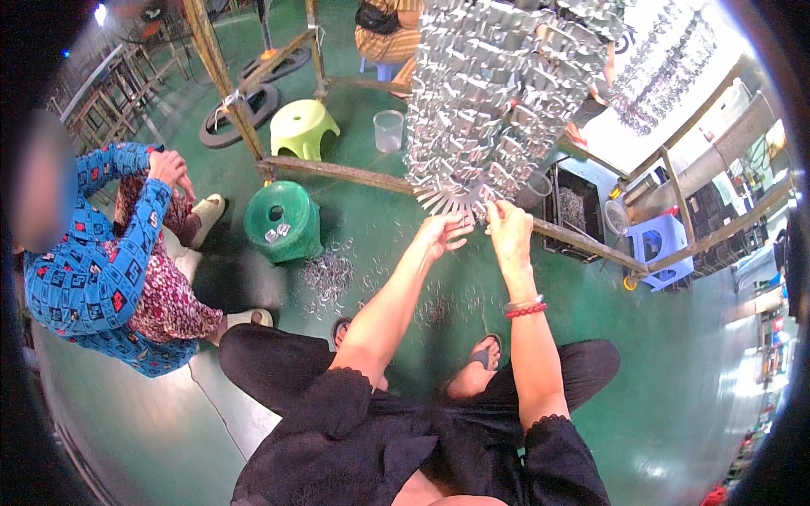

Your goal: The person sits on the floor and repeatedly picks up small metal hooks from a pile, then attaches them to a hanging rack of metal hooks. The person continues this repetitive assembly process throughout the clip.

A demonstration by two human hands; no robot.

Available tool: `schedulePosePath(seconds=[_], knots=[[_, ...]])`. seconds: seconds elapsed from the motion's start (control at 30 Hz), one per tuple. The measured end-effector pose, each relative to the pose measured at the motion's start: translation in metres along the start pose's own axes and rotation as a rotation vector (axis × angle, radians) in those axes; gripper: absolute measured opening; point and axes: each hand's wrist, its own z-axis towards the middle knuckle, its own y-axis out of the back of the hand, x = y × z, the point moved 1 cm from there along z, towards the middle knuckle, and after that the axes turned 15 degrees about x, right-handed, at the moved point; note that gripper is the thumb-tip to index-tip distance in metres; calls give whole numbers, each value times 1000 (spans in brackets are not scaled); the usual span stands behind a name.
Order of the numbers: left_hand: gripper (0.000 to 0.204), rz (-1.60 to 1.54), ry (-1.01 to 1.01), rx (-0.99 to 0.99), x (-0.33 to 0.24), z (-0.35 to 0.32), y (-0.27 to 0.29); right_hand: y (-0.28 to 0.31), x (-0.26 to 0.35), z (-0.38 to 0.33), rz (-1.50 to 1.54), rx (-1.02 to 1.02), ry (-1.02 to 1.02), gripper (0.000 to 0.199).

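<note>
A long hanging curtain of shiny silvery metal pieces (498,93) comes down in front of me. At its lower end, flat metal strips (443,199) spread out like a fan. My left hand (445,234) is just under the fan with its fingers curled, and it seems to grip the lower ends of the strips. Close to its right, my right hand (510,232) pinches at a small metal piece (483,205) on the edge of the bunch. The fingertips partly hide that piece. A red bead bracelet (526,310) circles my right wrist.
A wooden bar (337,173) crosses before me. A green stool (283,221) bears small metal pieces; loose ones (329,274) litter the floor. Also near are a yellow-green stool (304,128), clear bucket (388,131), black crate (574,207) and blue stool (662,244). A person (101,253) sits left.
</note>
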Motion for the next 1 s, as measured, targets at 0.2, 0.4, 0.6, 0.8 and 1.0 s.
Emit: schedulePosePath(seconds=[0.2, 0.4, 0.6, 0.8, 1.0], knots=[[30, 12, 7, -17, -4, -3, 5, 36, 31, -12, 102, -146, 132, 26], [29, 31, 26, -35, -3, -5, 4, 83, 86, 11, 47, -189, 179, 25], [26, 27, 15, -45, -4, 0, 4, 76, 80, 27, 63, -160, 170, 21], [26, 41, 27, -35, -7, -4, -1, 86, 89, 21, 28, -224, 150, 22], [26, 47, 23, -31, -8, -4, 5, 134, 134, 32, 84, -359, 234, 25]])
